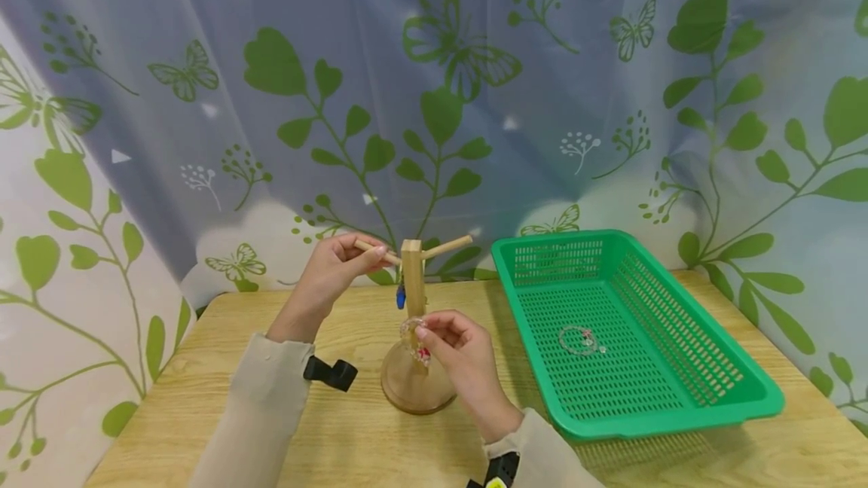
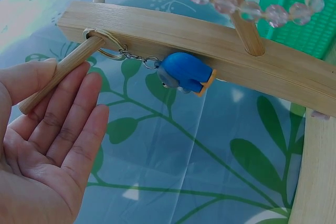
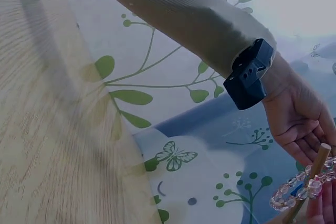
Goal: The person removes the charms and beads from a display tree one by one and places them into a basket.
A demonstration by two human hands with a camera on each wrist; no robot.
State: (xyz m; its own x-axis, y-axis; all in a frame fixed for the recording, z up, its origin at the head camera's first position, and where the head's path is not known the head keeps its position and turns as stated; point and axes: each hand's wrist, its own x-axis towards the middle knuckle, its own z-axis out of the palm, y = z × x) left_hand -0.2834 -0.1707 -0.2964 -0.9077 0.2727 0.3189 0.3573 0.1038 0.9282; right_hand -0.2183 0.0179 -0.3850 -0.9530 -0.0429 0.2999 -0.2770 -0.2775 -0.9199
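Note:
A wooden peg stand (image 1: 411, 266) with a round base (image 1: 400, 399) stands on the table. My left hand (image 1: 331, 269) pinches its upper left peg (image 2: 63, 74) between thumb and fingers. From that peg hangs a keychain with a metal ring and a blue figure (image 2: 184, 72) with orange feet. My right hand (image 1: 464, 360) holds a bracelet of clear pinkish beads (image 2: 276, 16) between thumb and fingertips, in front of the post. A lower peg (image 2: 239, 17) sits behind the beads in the left wrist view; in the right wrist view a peg (image 3: 321, 157) shows through the bracelet's ring.
A green plastic basket (image 1: 671, 425) is to the right of the stand, with another beaded bracelet (image 1: 578, 345) on its floor. An upper right peg (image 1: 449, 247) sticks out of the post. A patterned curtain (image 1: 380, 96) hangs along the back of the wooden table (image 1: 169, 398).

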